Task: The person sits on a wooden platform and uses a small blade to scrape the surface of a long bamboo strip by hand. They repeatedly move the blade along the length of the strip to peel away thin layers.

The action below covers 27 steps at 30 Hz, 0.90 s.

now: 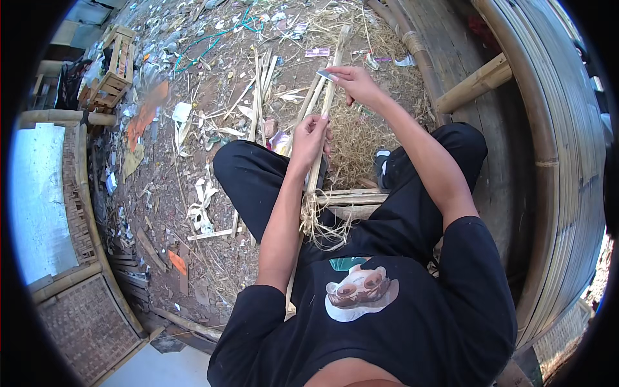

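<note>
My left hand (312, 137) is closed around a long, pale bamboo strip (342, 44), which slants away from my lap toward the far ground. Farther along, my right hand (356, 85) grips a knife (327, 75); its short, shiny blade lies across the strip, and the handle is hidden in my fingers. Thin curled shavings (322, 226) hang over my lap near the strip's near end. Between my feet lies a heap of fine bamboo shavings (356, 145).
More split bamboo strips (256, 97) lie on the littered ground beyond my left knee. A wooden crate (117, 68) stands far left, near a woven bamboo panel (87, 322). Along my right runs a bamboo bench (547, 129) with thick poles. A green cord (213, 42) trails across the rubbish.
</note>
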Available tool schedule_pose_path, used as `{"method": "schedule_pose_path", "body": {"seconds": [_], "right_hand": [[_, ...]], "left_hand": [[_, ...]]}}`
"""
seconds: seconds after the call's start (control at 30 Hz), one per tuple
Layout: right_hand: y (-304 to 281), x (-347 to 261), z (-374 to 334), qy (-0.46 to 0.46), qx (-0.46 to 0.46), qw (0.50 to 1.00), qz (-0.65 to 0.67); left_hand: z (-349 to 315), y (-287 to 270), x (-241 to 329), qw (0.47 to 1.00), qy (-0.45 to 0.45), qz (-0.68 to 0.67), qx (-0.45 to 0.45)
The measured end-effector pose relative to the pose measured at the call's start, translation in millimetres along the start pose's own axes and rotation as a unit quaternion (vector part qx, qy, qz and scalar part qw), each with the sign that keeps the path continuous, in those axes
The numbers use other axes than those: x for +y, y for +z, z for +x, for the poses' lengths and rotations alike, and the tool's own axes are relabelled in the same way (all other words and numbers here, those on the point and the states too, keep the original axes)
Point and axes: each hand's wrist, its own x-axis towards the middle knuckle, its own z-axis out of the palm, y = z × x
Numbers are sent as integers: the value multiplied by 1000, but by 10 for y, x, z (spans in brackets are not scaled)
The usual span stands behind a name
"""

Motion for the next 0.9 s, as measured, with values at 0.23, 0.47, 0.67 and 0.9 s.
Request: {"method": "schedule_pose_path", "body": {"seconds": [0.23,0.47,0.67,0.9], "right_hand": [[126,-24,-73,-25,-18,999,36],[144,-25,-68,-17,-24,999,24],[145,-26,-78,-14,-14,1000,8],[196,-63,-112,-1,0,1000,-2]], "left_hand": [[77,13,137,987,104,-36,121],[93,53,112,962,180,53,198],[124,72,105,896,284,214,266],[78,78,184,810,362,366,279]]}}
